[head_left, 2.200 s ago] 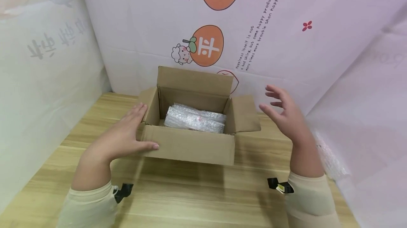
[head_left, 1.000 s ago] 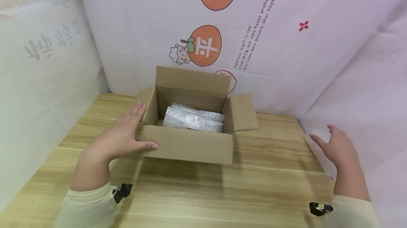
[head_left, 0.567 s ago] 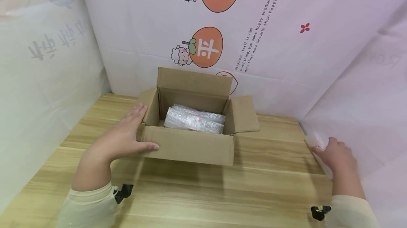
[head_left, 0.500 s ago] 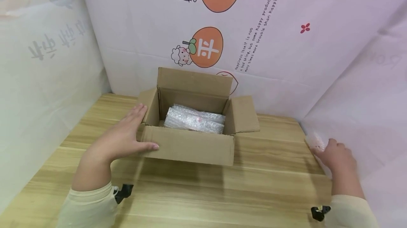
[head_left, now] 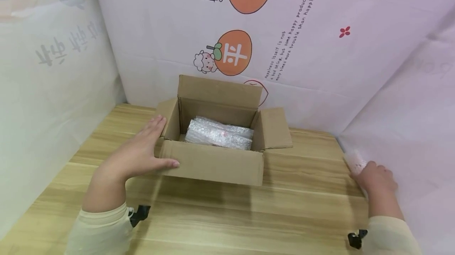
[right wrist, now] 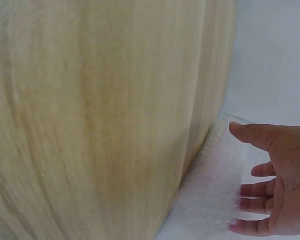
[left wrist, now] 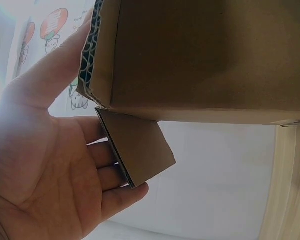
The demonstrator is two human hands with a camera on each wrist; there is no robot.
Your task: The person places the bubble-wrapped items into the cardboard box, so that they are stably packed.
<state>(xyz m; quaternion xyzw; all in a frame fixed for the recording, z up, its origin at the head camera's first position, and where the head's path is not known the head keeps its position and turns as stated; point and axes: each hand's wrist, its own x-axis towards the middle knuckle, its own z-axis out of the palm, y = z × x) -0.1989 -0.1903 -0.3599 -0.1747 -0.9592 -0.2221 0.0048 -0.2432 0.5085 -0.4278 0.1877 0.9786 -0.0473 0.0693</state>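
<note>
An open cardboard box (head_left: 213, 166) stands on the table with its flaps spread. Inside lie bubble-wrapped packets (head_left: 218, 134), stacked closely. My left hand (head_left: 138, 154) rests at the box's left front corner. Its thumb lies on the front flap and its straight fingers touch the left flap (left wrist: 137, 147). At the table's right edge my right hand (head_left: 378, 180) grips another piece of bubble wrap (right wrist: 205, 182). In the right wrist view the thumb is above and the fingertips lie along the wrap's side. What this wrap encloses is unclear.
The wooden table (head_left: 213, 223) carries the box near its back edge. A printed white cloth wall (head_left: 302, 101) stands just behind it, with plain cloth walls (head_left: 419, 136) on both sides. The right wall is close to my right hand.
My right hand has gone from beside the box to the table's right edge, then lowered and closed on the bubble wrap. Left hand and box have stayed put.
</note>
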